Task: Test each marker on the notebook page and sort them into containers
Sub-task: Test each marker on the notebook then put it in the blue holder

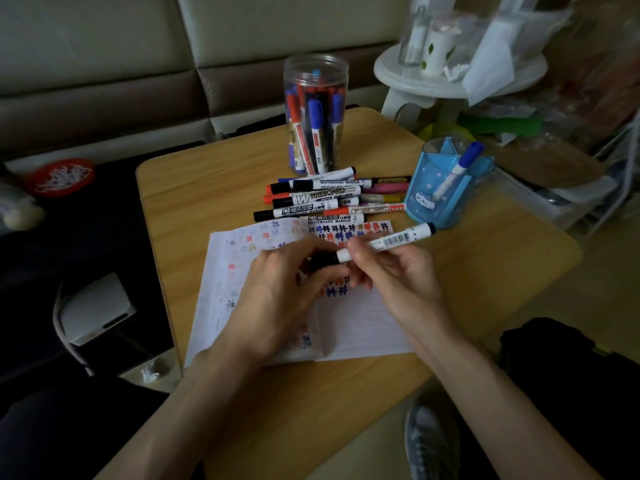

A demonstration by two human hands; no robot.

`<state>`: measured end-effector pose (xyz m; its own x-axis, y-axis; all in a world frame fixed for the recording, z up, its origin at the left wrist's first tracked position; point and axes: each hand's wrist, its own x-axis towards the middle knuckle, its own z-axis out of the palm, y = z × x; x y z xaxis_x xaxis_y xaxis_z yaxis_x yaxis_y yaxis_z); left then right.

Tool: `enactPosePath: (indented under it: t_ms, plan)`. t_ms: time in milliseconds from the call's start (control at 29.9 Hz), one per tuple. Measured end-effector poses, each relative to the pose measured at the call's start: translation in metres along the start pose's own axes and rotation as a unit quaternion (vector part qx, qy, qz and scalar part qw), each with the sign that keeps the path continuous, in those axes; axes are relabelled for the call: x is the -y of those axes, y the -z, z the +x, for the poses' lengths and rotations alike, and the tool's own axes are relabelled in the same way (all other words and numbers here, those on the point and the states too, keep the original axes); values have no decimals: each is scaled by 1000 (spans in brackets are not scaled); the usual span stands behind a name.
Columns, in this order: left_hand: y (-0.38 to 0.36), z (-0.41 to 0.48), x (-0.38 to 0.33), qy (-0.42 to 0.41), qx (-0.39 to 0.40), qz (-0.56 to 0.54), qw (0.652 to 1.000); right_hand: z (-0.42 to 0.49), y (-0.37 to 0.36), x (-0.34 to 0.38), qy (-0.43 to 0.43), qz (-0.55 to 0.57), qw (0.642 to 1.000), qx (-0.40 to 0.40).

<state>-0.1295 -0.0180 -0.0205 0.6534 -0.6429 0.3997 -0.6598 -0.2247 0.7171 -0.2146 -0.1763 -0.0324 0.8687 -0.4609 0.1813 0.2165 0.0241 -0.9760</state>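
Both hands meet over the open notebook (pixel 363 327). The left hand (pixel 277 289) curls round the black cap (pixel 323 260) of a whiteboard marker (pixel 391 241), and the right hand (pixel 398 275) pinches its white barrel, which slants toward 2 o'clock. Opposed grips suit pulling or seating the cap; which one cannot be told. A pile of markers (pixel 311 202) crowds the page's 12 o'clock edge, with the clear jar (pixel 315 81) behind it. The blue pen holder (pixel 426 202), at 2 o'clock, holds one blue marker (pixel 460 164). Blank lines remain at 5 o'clock, and bare table (pixel 485 265) at 3 o'clock leaves a path to the holder.
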Motion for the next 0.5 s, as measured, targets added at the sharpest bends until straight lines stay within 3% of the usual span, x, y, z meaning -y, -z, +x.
enactPosePath:
  t_ms: [134,335,502]
  plan:
    - [-2,-4,-2,-59,16,76,995,-4,-1,2,9,-28,999,12]
    - [22,-12,14,35,23,24,999,-1,40,28,-23,-27,996,-84]
    - [17,-13,8,26,40,7,999,-12,24,11,-49,-56,997,-22]
